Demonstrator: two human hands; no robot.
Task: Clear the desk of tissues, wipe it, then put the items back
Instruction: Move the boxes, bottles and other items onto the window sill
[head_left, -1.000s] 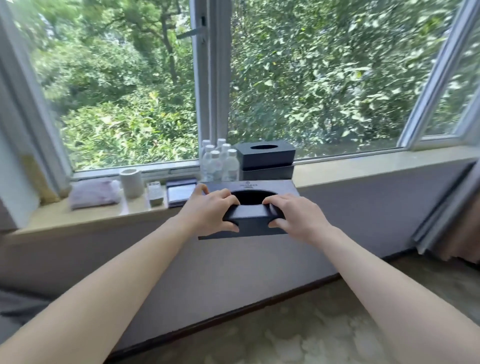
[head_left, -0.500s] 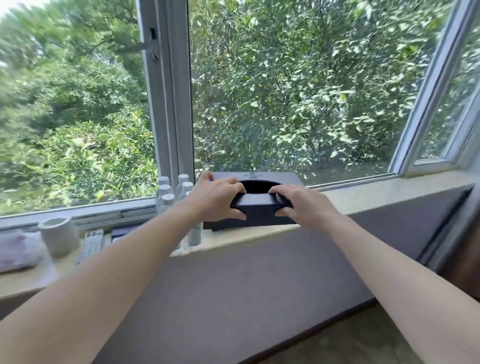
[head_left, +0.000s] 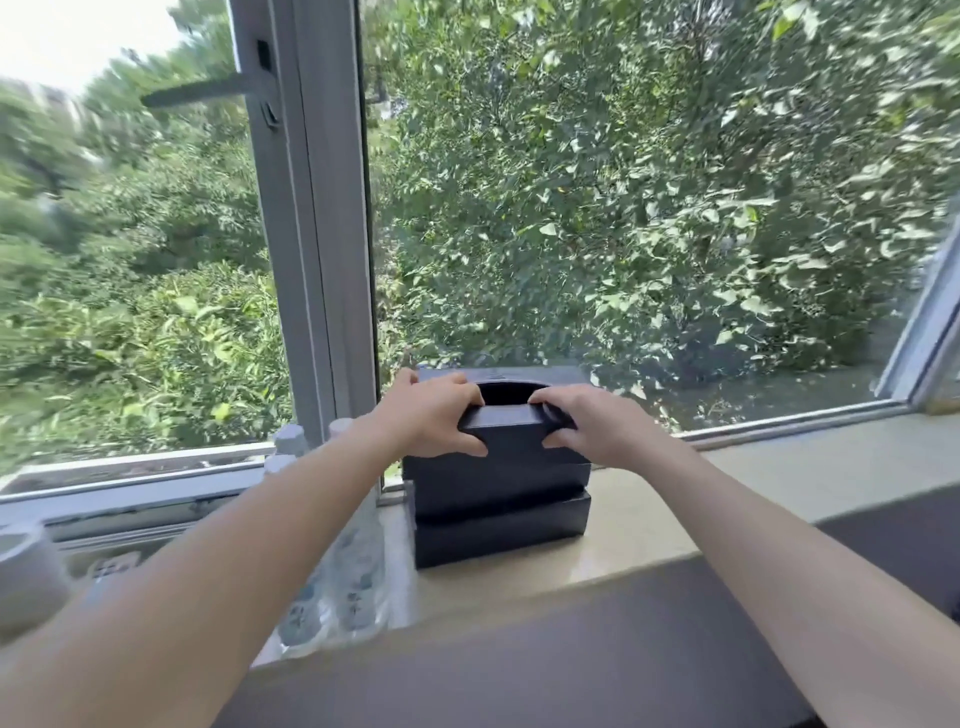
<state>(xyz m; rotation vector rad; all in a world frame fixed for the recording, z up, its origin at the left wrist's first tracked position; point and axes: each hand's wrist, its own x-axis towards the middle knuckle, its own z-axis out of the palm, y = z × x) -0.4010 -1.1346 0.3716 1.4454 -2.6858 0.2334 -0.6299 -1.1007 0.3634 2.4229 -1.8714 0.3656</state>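
The top box (head_left: 511, 441) is gripped by left hand (head_left: 431, 415) and right hand (head_left: 597, 423); set askew, the stack (head_left: 501, 525) could be toppled

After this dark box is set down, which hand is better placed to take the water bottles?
Probably left. The left hand grips the dark box on the side toward the water bottles, which stand beneath its forearm; the right hand would have to cross the stack.

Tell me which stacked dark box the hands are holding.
The topmost dark box, with the oval opening: the left hand and right hand grip its near rim. The middle dark box and bottom dark box sit beneath it.
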